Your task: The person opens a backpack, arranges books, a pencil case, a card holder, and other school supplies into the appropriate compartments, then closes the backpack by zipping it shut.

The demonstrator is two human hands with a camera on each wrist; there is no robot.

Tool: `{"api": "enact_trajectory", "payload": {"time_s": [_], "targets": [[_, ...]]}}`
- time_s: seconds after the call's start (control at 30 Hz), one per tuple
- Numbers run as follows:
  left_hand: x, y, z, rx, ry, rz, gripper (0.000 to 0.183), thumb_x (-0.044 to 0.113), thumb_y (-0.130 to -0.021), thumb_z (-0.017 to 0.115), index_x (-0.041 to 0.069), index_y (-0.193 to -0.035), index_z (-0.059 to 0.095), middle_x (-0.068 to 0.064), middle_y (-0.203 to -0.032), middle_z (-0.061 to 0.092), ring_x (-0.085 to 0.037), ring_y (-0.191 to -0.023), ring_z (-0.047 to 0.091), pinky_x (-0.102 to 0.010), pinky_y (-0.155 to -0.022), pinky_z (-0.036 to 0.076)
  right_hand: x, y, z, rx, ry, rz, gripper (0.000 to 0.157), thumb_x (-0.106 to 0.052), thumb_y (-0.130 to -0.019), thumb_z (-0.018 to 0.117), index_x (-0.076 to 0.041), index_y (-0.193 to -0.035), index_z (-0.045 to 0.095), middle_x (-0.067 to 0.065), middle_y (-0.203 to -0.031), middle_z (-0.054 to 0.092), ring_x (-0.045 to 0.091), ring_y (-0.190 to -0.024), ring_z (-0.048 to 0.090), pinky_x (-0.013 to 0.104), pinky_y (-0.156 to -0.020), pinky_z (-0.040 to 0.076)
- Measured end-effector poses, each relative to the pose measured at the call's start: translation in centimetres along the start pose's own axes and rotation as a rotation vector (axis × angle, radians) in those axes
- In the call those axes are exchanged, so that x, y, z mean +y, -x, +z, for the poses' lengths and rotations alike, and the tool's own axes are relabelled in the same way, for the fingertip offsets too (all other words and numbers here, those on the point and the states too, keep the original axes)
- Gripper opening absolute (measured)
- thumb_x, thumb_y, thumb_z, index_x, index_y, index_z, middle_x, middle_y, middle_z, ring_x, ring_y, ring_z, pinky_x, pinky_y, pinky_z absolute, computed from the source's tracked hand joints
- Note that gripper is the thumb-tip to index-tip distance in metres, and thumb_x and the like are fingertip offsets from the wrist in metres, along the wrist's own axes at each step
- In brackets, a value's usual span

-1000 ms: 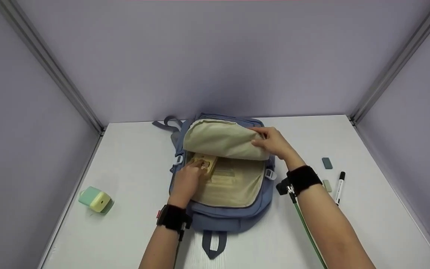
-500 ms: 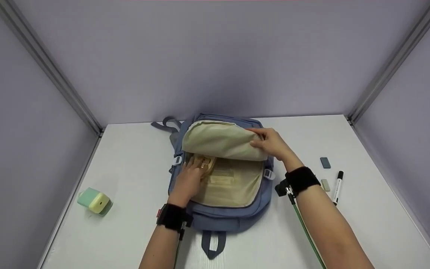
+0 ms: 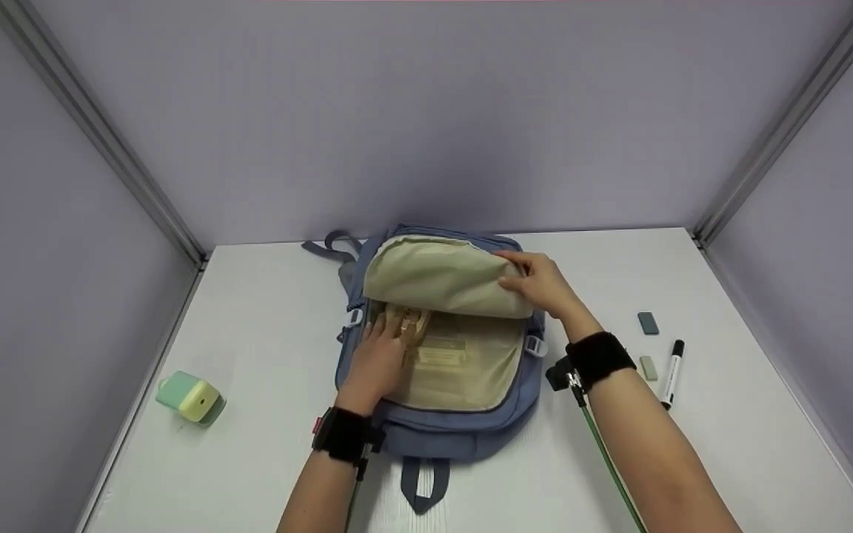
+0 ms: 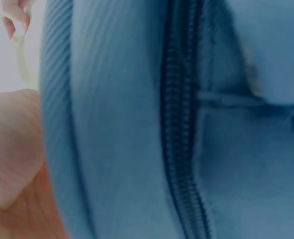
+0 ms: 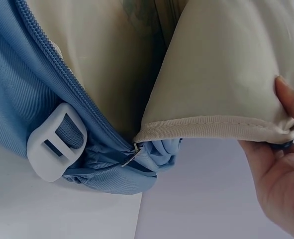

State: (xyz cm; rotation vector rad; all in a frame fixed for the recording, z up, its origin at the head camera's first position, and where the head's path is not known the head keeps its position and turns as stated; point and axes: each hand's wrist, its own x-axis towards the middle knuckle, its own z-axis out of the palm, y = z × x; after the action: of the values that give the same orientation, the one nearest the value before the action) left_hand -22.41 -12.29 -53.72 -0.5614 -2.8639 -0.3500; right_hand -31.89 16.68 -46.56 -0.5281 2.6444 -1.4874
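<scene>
A blue backpack (image 3: 463, 437) lies on the white table, its main compartment unzipped and its cream lining showing. In the head view my right hand (image 3: 541, 285) pinches the edge of the raised flap (image 3: 441, 274); the right wrist view shows thumb and fingers on either side of that edge. Inside the left part of the opening, my left hand (image 3: 382, 355) reaches in with fingers extended beside and over a pale yellow, shiny object (image 3: 415, 322). Its kind is not clear. In the left wrist view, the bag's zipper (image 4: 179, 119) and blue side hide the fingers.
A green and yellow block with a small hole (image 3: 191, 398), like a pencil sharpener, stands at the left. To the right lie a dark green block (image 3: 647, 323), a pale green block (image 3: 648, 368) and a black-capped marker (image 3: 672, 374). Panels border the table's back and sides.
My left hand's fingers, bent on top of the yellow object before, have straightened and shifted slightly left. The right hand keeps holding the flap in the same place.
</scene>
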Motion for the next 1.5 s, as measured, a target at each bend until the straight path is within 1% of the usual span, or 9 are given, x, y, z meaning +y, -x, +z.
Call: {"api": "enact_trajectory", "payload": {"time_s": [0.13, 0.27, 0.37, 0.47, 0.73, 1.0, 1.13, 1.33, 1.5], "targets": [[-0.1, 1.5, -0.5, 0.075, 0.029, 0.007, 0.039, 0.012, -0.091, 0.07, 0.006, -0.129, 0.064, -0.023, -0.136, 0.052, -0.046, -0.125, 0.048, -0.058, -0.102, 0.037, 0.0, 0.1, 0.2, 0.02, 0.015, 0.009, 0.046, -0.009, -0.091, 0.07, -0.016, -0.136, 0.061, 0.013, -0.141, 0.053, 0.031, -0.133, 0.042, 0.047, -0.107, 0.034], [-0.9, 3.1, -1.3, 0.212, 0.02, -0.017, 0.035, 0.009, -0.086, 0.075, 0.004, -0.12, 0.068, -0.023, -0.124, 0.06, -0.042, -0.114, 0.057, -0.055, -0.094, 0.045, 0.0, 0.1, 0.2, 0.03, 0.016, 0.02, 0.047, -0.009, -0.091, 0.07, -0.017, -0.136, 0.061, 0.013, -0.143, 0.051, 0.03, -0.134, 0.041, 0.046, -0.108, 0.033], [-2.2, 4.1, -1.9, 0.303, 0.006, -0.104, 0.034, 0.007, -0.084, 0.076, 0.002, -0.116, 0.069, -0.023, -0.118, 0.061, -0.042, -0.108, 0.059, -0.055, -0.091, 0.046, 0.0, 0.1, 0.2, 0.038, 0.024, 0.024, 0.047, -0.009, -0.091, 0.07, -0.018, -0.136, 0.061, 0.013, -0.144, 0.05, 0.031, -0.135, 0.04, 0.047, -0.109, 0.032], [-4.1, 5.2, -2.5, 0.337, -0.006, -0.229, 0.035, 0.007, -0.082, 0.075, 0.001, -0.116, 0.068, -0.025, -0.117, 0.061, -0.044, -0.108, 0.057, -0.058, -0.093, 0.042, -0.1, 0.2, 0.2, 0.037, 0.026, 0.025, 0.047, -0.01, -0.092, 0.069, -0.019, -0.137, 0.06, 0.013, -0.144, 0.049, 0.031, -0.136, 0.039, 0.048, -0.109, 0.032], [-10.7, 8.7, -4.2, 0.227, -0.05, -0.566, 0.049, 0.009, -0.081, 0.075, -0.005, -0.125, 0.058, -0.04, -0.124, 0.049, -0.056, -0.117, 0.044, -0.071, -0.095, 0.03, 0.0, 0.3, 0.4, 0.013, 0.007, 0.036, 0.049, -0.009, -0.094, 0.067, -0.02, -0.14, 0.057, 0.014, -0.148, 0.044, 0.032, -0.138, 0.036, 0.049, -0.104, 0.037], [-15.7, 12.1, -6.6, 0.03, -0.006, -0.839, 0.071, 0.005, -0.086, 0.063, -0.004, -0.148, 0.029, -0.052, -0.128, 0.027, -0.069, -0.125, 0.021, -0.076, -0.09, 0.03, 0.0, 0.4, 0.5, 0.03, 0.013, 0.029, 0.048, -0.009, -0.092, 0.068, -0.02, -0.138, 0.059, 0.012, -0.147, 0.047, 0.03, -0.137, 0.038, 0.047, -0.107, 0.035], [-17.2, 13.2, -7.5, -0.043, 0.035, -0.913, 0.07, 0.001, -0.087, 0.055, -0.003, -0.15, 0.025, -0.055, -0.129, 0.02, -0.072, -0.126, 0.014, -0.081, -0.093, 0.021, 0.1, 0.3, 0.6, 0.028, 0.017, 0.021, 0.049, -0.008, -0.092, 0.068, -0.019, -0.139, 0.058, 0.012, -0.146, 0.047, 0.03, -0.137, 0.038, 0.047, -0.106, 0.035], [-18.5, 14.0, -7.9, -0.139, 0.09, -0.964, 0.072, 0.003, -0.087, 0.052, -0.006, -0.151, 0.018, -0.056, -0.134, 0.012, -0.074, -0.126, 0.009, -0.083, -0.094, 0.01, 0.2, 0.1, 0.8, 0.023, 0.024, 0.016, 0.049, -0.008, -0.092, 0.068, -0.021, -0.138, 0.059, 0.014, -0.146, 0.047, 0.029, -0.133, 0.041, 0.045, -0.101, 0.038], [-19.1, 14.2, -8.0, -0.195, 0.119, -0.986, 0.071, 0.006, -0.087, 0.05, -0.01, -0.149, 0.018, -0.054, -0.135, 0.013, -0.072, -0.125, 0.015, -0.08, -0.096, 0.015, 0.3, 0.1, 0.9, 0.024, 0.024, 0.007, 0.049, -0.008, -0.092, 0.069, -0.021, -0.138, 0.059, 0.013, -0.146, 0.047, 0.028, -0.132, 0.042, 0.044, -0.098, 0.04]]}}
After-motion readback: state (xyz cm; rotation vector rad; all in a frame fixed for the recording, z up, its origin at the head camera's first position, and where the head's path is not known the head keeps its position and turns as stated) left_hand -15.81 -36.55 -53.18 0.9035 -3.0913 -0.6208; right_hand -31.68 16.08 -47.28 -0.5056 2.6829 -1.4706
